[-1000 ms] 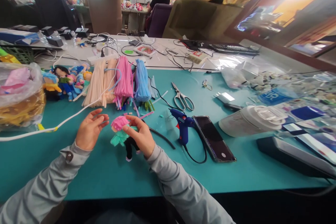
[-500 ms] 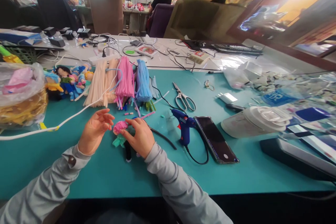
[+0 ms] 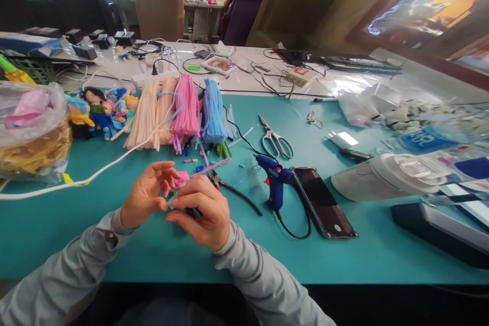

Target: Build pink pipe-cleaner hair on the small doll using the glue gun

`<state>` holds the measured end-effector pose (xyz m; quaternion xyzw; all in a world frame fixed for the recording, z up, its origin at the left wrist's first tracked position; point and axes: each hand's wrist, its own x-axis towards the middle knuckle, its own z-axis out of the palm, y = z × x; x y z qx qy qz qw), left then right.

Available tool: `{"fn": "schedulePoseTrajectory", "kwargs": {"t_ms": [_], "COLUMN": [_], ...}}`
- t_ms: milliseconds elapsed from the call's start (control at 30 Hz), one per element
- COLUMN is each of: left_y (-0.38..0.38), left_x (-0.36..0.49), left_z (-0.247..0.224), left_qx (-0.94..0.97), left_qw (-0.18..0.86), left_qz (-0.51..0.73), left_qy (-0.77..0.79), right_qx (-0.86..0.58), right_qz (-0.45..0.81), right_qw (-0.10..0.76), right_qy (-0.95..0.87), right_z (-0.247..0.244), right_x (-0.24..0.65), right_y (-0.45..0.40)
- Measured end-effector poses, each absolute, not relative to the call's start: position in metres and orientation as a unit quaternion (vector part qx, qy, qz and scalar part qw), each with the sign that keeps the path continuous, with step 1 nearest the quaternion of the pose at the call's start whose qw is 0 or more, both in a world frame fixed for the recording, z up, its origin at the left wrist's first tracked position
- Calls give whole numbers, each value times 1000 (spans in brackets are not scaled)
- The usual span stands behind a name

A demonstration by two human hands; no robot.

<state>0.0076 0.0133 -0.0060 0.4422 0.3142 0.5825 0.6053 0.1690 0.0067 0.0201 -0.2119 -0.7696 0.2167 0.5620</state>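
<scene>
A small doll with a fuzzy pink top and a green part is between my hands, low over the mat. Curved around its left side, my left hand has its fingertips at the pink top and its thumb by the green part. My right hand pinches the green part from the right and covers most of the lower body. Just beyond the right fingers lie a pink pipe cleaner and dark-handled pliers.
Bundles of peach, pink and blue pipe cleaners lie ahead. Scissors, a blue glue gun, a phone and a white lidded cup are to the right. Finished dolls sit at the left.
My right hand has moved from the pink top down to the green part. My left hand has come in against the doll. The view has shifted slightly.
</scene>
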Motion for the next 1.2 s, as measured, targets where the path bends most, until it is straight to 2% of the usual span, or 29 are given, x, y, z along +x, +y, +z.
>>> {"fn": "schedulePoseTrajectory", "kwargs": {"t_ms": [433, 767, 967, 1200], "left_y": [6, 5, 7, 6], "left_x": [10, 12, 11, 11], "left_z": [-6, -5, -5, -4], "left_qx": [455, 444, 435, 449], "left_qw": [625, 604, 613, 616], "left_qz": [570, 576, 570, 566], "left_qy": [278, 325, 332, 313], "right_qx": [-180, -222, -217, -188], "right_qz": [277, 249, 319, 329], "right_qw": [568, 553, 546, 557], "right_qy": [-754, -763, -744, -739], "right_z": [22, 18, 19, 17], "right_x": [164, 159, 164, 167], "right_y": [1, -4, -3, 1]}}
